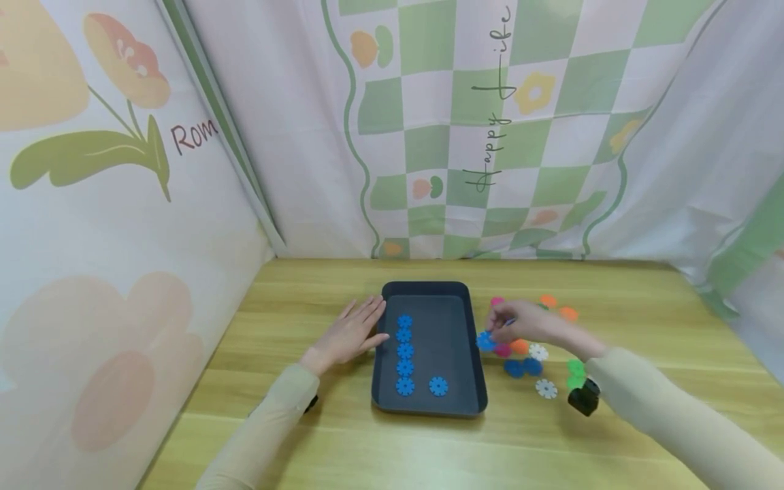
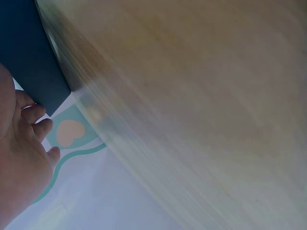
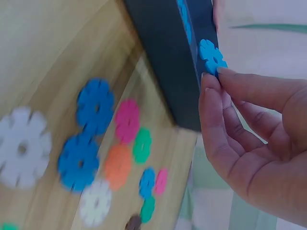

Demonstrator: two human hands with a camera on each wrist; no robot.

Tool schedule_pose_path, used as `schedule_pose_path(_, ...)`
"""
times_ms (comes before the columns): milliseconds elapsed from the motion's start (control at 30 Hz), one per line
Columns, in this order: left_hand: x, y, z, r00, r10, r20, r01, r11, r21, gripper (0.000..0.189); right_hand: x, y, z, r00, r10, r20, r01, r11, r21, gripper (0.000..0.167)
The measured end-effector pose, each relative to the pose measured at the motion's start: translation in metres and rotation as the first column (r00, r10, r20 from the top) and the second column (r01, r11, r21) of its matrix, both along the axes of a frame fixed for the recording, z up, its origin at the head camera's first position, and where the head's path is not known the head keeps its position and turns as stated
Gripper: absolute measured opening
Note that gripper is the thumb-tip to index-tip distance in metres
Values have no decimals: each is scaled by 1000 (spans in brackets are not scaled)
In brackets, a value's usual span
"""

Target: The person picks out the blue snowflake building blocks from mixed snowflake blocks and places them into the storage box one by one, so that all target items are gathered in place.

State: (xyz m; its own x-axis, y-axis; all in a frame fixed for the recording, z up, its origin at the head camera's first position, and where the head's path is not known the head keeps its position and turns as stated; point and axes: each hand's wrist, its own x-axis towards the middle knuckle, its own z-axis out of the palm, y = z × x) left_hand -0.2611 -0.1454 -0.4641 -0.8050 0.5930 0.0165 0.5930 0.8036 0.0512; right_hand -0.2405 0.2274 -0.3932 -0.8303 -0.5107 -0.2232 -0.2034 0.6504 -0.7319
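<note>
Between thumb and fingers, my right hand [image 1: 520,321] pinches a light blue notched disc [image 3: 212,56] beside the right wall of a dark grey tray [image 1: 453,327]. My left hand [image 1: 352,333] rests on the tray's left rim with its fingers fairly straight. Inside the tray, several blue notched discs [image 1: 405,351] form a column along the left side. A single blue disc [image 1: 438,386] lies apart from them at the lower right. The left wrist view shows part of the left hand [image 2: 29,139] at the tray's edge.
Right of the tray lie loose notched discs: dark blue ones [image 1: 523,368], white ones [image 1: 546,388], orange ones [image 1: 568,314], green ones [image 1: 576,373] and pink ones. A black wrist device [image 1: 584,398] sits under the right forearm. A printed curtain [image 1: 429,136] hangs behind the wooden table [image 1: 306,292].
</note>
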Motion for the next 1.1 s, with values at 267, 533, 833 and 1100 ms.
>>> schedule_pose_path(267,0,0,0,1000,9,15,-9,1000,7,75,-5,-36,-7,995,98,-8,-98,993,-63,10)
schedule_pose_path(533,0,1,1,1000,16,21,-16,1000,-2,75,-6,-66,-18,990,135,-49,-134,991,31,5)
schedule_pose_path(833,-2,1,-1,1000,17,25,-17,1000,4,75,-5,-82,-23,981,174,-81,-168,983,78,4)
schedule_pose_path(1100,-4,-1,-5,1000,9,11,-9,1000,5,75,-4,-89,-29,983,173,-65,-167,983,78,3)
